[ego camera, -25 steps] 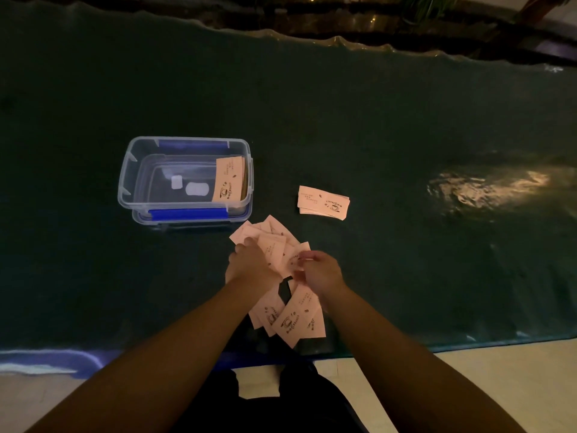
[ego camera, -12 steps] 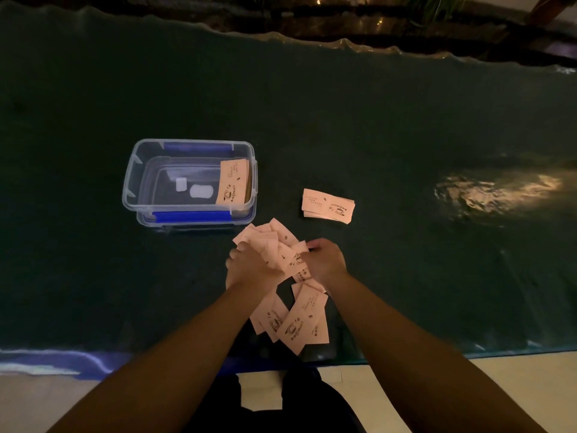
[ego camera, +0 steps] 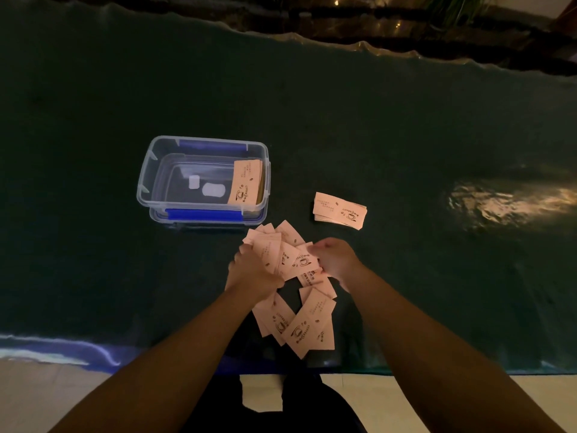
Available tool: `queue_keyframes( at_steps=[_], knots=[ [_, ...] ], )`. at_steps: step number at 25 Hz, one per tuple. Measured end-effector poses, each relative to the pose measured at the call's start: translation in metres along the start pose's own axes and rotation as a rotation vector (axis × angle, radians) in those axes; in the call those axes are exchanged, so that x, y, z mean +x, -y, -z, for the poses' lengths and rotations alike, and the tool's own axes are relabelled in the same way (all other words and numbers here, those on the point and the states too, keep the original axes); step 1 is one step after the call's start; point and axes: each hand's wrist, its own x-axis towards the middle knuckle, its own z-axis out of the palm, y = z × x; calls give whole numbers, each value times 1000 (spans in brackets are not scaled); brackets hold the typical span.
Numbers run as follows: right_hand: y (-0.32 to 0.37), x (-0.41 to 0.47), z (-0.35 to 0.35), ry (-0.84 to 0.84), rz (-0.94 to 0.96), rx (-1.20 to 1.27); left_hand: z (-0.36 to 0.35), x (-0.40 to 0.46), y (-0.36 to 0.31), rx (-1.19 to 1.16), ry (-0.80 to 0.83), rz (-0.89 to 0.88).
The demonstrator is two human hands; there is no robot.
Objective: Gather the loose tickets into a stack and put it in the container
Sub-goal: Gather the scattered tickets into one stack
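Note:
Several pale pink tickets with a coffee-cup print lie fanned out near the table's front edge. My left hand [ego camera: 253, 270] grips a fanned bunch of tickets [ego camera: 282, 248] from the left. My right hand [ego camera: 335, 262] pinches the same bunch at its right side. More loose tickets [ego camera: 304, 326] lie on the table below my hands. A neat ticket stack [ego camera: 339, 210] rests to the right of the clear plastic container [ego camera: 146, 182]. Inside the container another ticket stack [ego camera: 246, 182] leans against the right wall.
The table is covered by a dark green cloth [ego camera: 406, 135] with a bright light reflection [ego camera: 512, 201] at the right. The container stands on its blue-edged lid [ego camera: 203, 215]. The front table edge [ego camera: 93, 354] runs just below the loose tickets.
My right hand has moved up and left to meet the fanned bunch in my left hand. The bunch has been drawn closer together.

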Motion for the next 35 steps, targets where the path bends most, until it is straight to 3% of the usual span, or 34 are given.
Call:
queue_keyframes(
  at_steps=[3,7,10,13,16,21,25,30,33,35],
  knots=[
    [-5,-2,27,-51,-103,141,4,0,3,-39,-16,55],
    [-23,-5,52,-245,-186,436,11,0,3,-159,3,161],
    [-32,-8,48,-372,-205,495,17,1,2,-212,5,222],
    [-25,-10,24,-289,-141,545,23,2,1,-292,24,257],
    [-7,-10,-6,-167,-29,368,29,2,-1,-381,49,321],
    [15,-9,-39,-86,273,-248,33,2,-8,-537,97,407],
    [19,-13,-48,40,275,-509,41,0,-22,-496,93,460],
    [6,-23,-61,146,307,-536,41,1,-28,-392,51,472],
    [6,-17,-48,-22,306,-525,35,1,-32,-273,13,441],
    [9,-11,-33,-146,203,-480,28,1,-35,-217,-20,396]
  ],
)
